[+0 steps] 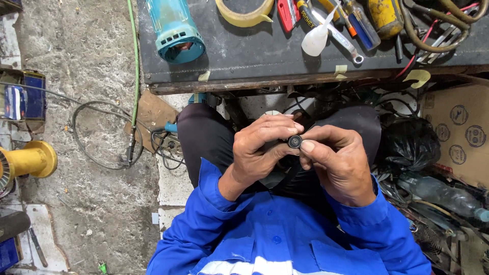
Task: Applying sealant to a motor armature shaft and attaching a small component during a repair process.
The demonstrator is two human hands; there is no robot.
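A small black ring-shaped part, like a bearing, sits between the fingertips of both hands over my lap. My left hand curls around it from the left, thumb and forefinger pinching its edge. My right hand meets it from the right, thumb pressed against its rim. Blue sleeves cover both forearms. What lies behind the fingers is hidden.
A dark workbench stands ahead with a teal tool housing, a tape roll, a white squeeze bottle, a wrench and screwdrivers. On the right are a cardboard box and a black bag; cables and a yellow object lie on the left floor.
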